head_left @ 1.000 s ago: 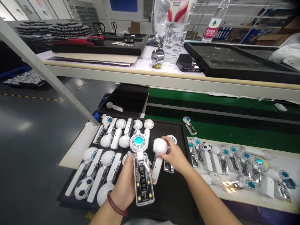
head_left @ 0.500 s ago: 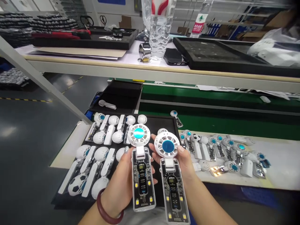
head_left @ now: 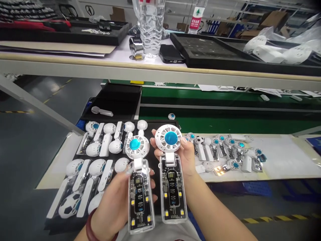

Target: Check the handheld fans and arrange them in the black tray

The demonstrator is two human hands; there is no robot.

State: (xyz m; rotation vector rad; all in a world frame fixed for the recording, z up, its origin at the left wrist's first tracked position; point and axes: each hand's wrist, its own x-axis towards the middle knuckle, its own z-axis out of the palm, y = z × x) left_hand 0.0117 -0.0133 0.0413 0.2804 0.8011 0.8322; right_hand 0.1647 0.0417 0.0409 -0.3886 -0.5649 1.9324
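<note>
Your left hand [head_left: 110,204] is closed around a clear handheld fan [head_left: 138,187], and your right hand [head_left: 180,160] is closed around a second clear handheld fan [head_left: 172,180]. Both fans stand upright at 6 o'clock, bodies just apart, with their circuit boards and small displays showing through the casings. Each has a round white vented head with a blue centre. Compared with half a second ago, the right fan has risen, so its head now sits above the left one, at about 12 o'clock from your hands.

A dark red bead bracelet [head_left: 88,231] circles your left wrist. From 9 to 11 o'clock, a black tray [head_left: 160,122] holds rows of white fan parts, including a football-patterned head [head_left: 69,205]. At 3 o'clock, more parts lie on a white work mat [head_left: 283,157], its far side showing bare stretches. A loose fan head [head_left: 171,116] sits on the green belt [head_left: 225,121] at 12 o'clock, below the shelf edge [head_left: 150,68].
</note>
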